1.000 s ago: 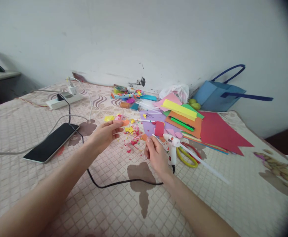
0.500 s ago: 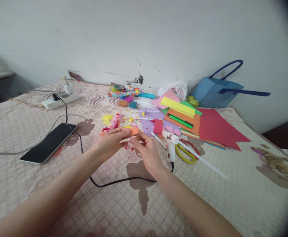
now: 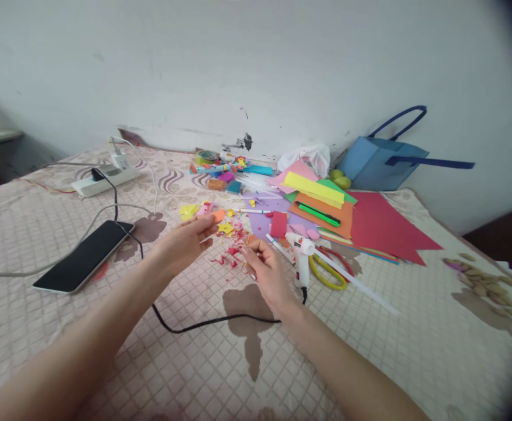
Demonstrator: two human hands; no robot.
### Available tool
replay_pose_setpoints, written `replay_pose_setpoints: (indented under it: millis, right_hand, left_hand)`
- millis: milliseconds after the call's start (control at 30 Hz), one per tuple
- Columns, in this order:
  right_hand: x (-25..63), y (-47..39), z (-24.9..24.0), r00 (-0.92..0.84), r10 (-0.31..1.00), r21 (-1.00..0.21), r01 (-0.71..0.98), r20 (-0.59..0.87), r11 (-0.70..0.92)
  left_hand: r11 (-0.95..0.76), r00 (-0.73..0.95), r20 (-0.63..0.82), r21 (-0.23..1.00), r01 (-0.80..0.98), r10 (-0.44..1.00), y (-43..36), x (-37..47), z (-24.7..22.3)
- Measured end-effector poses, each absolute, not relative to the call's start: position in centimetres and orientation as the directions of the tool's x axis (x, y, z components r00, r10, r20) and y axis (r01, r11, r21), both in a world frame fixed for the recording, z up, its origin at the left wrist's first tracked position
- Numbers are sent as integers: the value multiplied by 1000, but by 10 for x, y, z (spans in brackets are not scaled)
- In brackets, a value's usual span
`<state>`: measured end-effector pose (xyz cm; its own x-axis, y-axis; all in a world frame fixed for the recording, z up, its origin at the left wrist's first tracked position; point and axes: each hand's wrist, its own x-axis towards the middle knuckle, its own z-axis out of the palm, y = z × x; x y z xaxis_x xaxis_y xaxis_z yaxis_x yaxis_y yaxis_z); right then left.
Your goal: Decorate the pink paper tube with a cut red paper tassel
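Note:
Between the thumb and fingers of my left hand (image 3: 188,241) is a small orange paper piece (image 3: 217,216) with a rounded edge. My right hand (image 3: 264,263) is apart from it, to the right, with thumb and fingers pinched together. Whatever is in that pinch, if anything, is too small to make out. Red and pink paper scraps (image 3: 232,257) and a yellow paper star (image 3: 225,228) lie on the cloth between and beyond the hands. A white glue gun (image 3: 302,257) with a long clear glue stick lies just right of my right hand, beside yellow-and-red-handled scissors (image 3: 332,278).
Stacked coloured paper (image 3: 321,204), with a green cutter (image 3: 319,213) on top, and red sheets (image 3: 387,225) lie to the right. A blue bag (image 3: 378,164) stands behind. To the left are a phone (image 3: 84,257) and a power strip (image 3: 104,181). A black cord (image 3: 212,320) crosses in front.
My hands have drawn apart. The left moved left and slightly away from me with the orange paper piece; the right stayed near its place. The yellow star and scraps between them now show more.

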<state>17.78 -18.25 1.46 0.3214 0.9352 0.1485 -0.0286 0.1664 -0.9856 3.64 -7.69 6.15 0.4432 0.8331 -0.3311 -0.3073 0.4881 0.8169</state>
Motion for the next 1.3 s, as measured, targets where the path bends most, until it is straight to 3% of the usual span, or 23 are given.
replay_pose_setpoints:
  millis: [167,333,633,733,800,867,933,1033,1200,1300]
  right_hand:
    - [185,-185,15,364,909,-967,222,202,126]
    - [190,-186,19,350,868,-807,584,352,92]
    - [206,-184,12,225,881,-639,762,415,106]
    - [205,-185,13,276,878,-681,729,392,75]
    - [199,-186,14,276,927,-829,556,254,62]
    - [192,-186,15,160,983,-955,295,90,39]
    - [188,-185,14,74,996,-985,169,47,34]
    - [190,-181,15,173,966,-925,360,194,121]
    - [202,-179,16,224,832,-682,695,507,229]
    - [203,-180,13,228,817,-613,769,529,183]
  left_hand:
    - [387,384,-234,835,-392,893,-63,24,73]
    - [233,331,-97,887,-399,939,-64,21,73]
    - [209,437,-80,944,-256,896,-80,33,59]
    - [214,437,-84,942,-259,895,-78,32,60]
    - [225,428,-92,935,-272,899,-76,31,61]
    - [232,419,-97,929,-286,903,-74,30,62]
    - [236,407,-102,926,-294,908,-74,31,63]
    - [236,394,-112,930,-283,912,-75,31,62]
    - [221,423,-96,941,-257,901,-76,31,58]
    - [215,423,-92,944,-251,901,-76,31,57]
